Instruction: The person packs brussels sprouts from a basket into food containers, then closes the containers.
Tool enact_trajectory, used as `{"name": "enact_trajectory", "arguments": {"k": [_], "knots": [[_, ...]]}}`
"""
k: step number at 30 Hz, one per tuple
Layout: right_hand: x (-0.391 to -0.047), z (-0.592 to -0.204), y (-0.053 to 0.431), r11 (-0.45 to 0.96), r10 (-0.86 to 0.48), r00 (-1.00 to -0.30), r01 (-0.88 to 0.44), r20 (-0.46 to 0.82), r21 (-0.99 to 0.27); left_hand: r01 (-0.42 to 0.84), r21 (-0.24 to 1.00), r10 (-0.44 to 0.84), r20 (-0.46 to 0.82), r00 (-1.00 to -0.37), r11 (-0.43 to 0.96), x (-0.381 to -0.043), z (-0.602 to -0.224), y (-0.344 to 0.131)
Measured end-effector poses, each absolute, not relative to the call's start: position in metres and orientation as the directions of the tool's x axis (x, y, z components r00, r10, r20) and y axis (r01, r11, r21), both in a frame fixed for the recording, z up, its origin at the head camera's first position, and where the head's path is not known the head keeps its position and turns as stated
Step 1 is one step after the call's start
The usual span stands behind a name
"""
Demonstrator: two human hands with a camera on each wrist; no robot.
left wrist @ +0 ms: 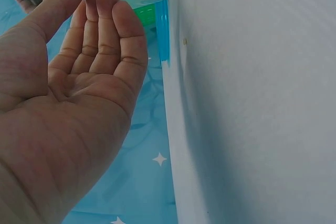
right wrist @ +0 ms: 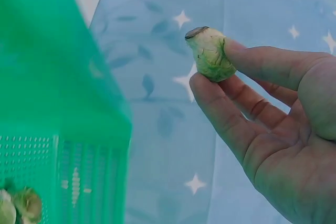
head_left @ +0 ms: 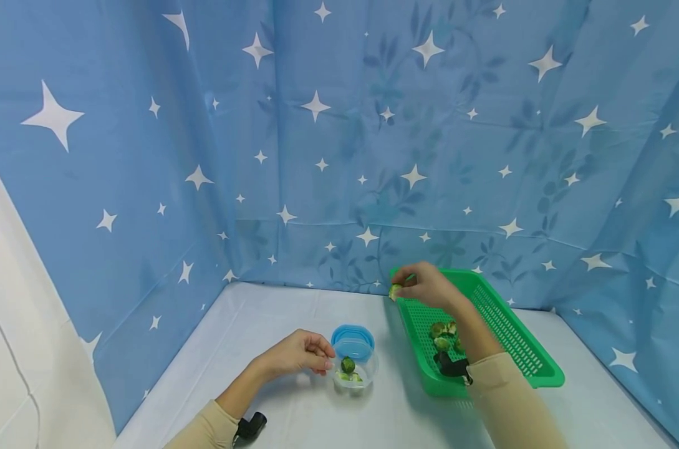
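My right hand (head_left: 426,287) pinches a Brussels sprout (right wrist: 210,56) between thumb and fingers, near the far left corner of the green basket (head_left: 532,349). In the right wrist view, the sprout's brown cut stem faces up and away from the palm. My left hand (head_left: 302,353) is at the left side of a small clear container (head_left: 353,384), its fingers loosely extended and its fingertips right at the wall. Several Brussels sprouts (head_left: 347,365) lie inside that container. Against its far side is a blue lid (head_left: 353,335).
More Brussels sprouts (head_left: 441,343) lie on the basket's floor, partly hidden behind my right forearm. A white cloth (head_left: 317,424) covers the table. A blue curtain (head_left: 339,156) with white stars hangs along the back and sides, close behind the basket.
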State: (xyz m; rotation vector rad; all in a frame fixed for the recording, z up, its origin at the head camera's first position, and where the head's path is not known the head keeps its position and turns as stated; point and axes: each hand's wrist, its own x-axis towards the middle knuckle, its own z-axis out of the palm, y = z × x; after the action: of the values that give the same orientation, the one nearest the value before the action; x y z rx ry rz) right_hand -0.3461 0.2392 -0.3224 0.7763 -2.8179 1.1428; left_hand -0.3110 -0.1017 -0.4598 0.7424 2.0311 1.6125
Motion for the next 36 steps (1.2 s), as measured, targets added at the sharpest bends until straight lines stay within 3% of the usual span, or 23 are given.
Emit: {"name": "enact_trajectory", "arguments": {"k": [14,36], "knots": [[-0.326,-0.326,0.194,0.575,-0.534,-0.8,-0.581,0.274,-0.576,0.144,0.973,0.648,-0.009,-0.762,0.182,-0.312,-0.462,-0.101],[-0.313,-0.356,0.169,0.511,-0.573,-0.752,-0.639,0.326,-0.576,0.142,0.974,0.643,-0.004,-0.766,0.175,-0.314,-0.463,-0.101]]}}
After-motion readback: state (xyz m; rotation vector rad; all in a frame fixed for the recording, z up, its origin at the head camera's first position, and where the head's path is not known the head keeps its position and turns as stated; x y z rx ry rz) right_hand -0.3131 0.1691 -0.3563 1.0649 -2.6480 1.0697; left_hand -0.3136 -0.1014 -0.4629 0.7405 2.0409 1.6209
